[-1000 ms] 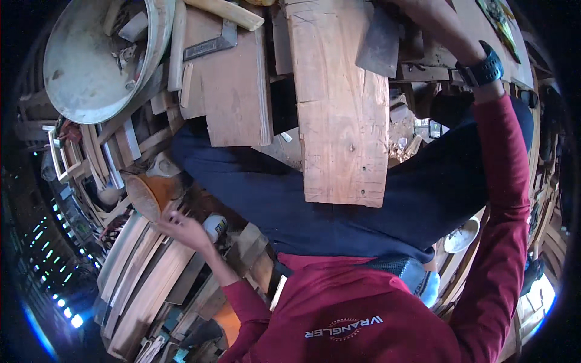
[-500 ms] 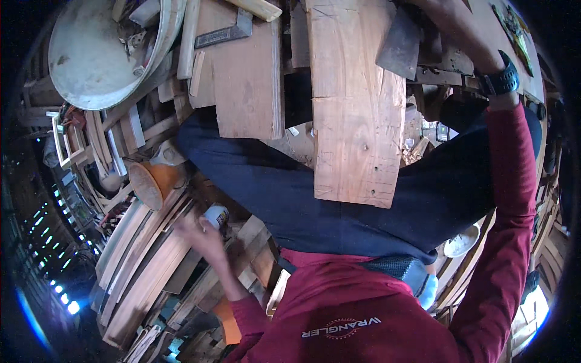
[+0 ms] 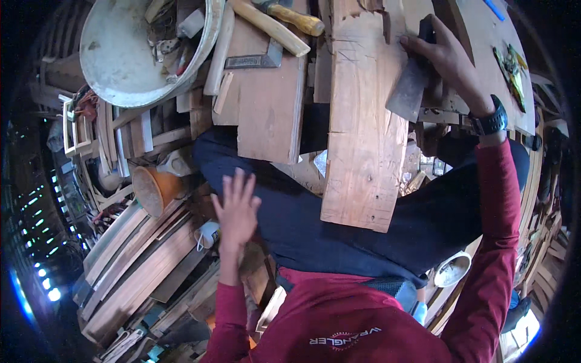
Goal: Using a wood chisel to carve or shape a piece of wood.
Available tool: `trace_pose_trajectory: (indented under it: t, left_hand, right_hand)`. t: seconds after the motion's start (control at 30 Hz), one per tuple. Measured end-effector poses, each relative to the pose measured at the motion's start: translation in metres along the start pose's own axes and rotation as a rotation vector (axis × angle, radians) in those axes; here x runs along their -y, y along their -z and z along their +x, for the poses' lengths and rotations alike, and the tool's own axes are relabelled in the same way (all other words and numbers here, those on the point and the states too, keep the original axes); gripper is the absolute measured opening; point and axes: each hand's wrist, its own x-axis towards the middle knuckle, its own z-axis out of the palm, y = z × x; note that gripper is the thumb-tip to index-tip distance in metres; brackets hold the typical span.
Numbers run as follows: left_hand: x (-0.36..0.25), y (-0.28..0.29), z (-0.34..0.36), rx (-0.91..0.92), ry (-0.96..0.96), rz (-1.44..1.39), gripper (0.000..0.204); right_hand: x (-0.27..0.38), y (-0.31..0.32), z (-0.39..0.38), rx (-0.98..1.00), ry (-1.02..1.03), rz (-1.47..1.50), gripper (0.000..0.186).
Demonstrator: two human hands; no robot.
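Note:
My right hand (image 3: 445,51) is closed round the dark upper end of a flat tool with a broad grey metal blade (image 3: 407,91). The blade's lower end lies against the right edge of a long pale plank (image 3: 363,139). That plank reaches toward me between my thighs, with pencil-like marks, small holes and a notch near its far end. Over my left thigh my left hand (image 3: 237,212) hangs with fingers spread, holding nothing. A shorter brown board (image 3: 269,115) lies to the plank's left, bearing a try square (image 3: 260,59).
Far left stands a big whitish basin (image 3: 115,54) with odds and ends. Beside it lie a peeled stick (image 3: 272,27) and a wooden-handled tool (image 3: 296,20). An orange pot (image 3: 154,190), a white cup (image 3: 209,235) and stacked boards (image 3: 139,278) are at my left; a pale bowl (image 3: 452,269), right.
My left hand has moved right and away from me, from the stacked boards to above my thigh. The view has shifted, bringing my right hand on the tool into sight.

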Motion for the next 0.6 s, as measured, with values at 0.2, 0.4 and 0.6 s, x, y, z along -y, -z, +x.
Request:
trace_pose_trajectory:
  t: [0.2, 0.4, 0.6]
  left_hand:
    - [0.026, 0.013, 0.054, -0.32, 0.47, -0.207, 0.061]
    - [-0.119, 0.009, -0.043, 0.229, -0.428, -0.581, 0.047]
    - [0.026, 0.002, 0.026, -0.023, -0.082, -0.316, 0.032]
  right_hand:
    - [0.006, -0.009, 0.006, -0.028, 0.058, -0.094, 0.05]
    - [-0.001, -0.006, 0.005, -0.044, 0.115, -0.051, 0.054]
    - [0.033, 0.005, -0.002, -0.018, -0.016, -0.209, 0.05]
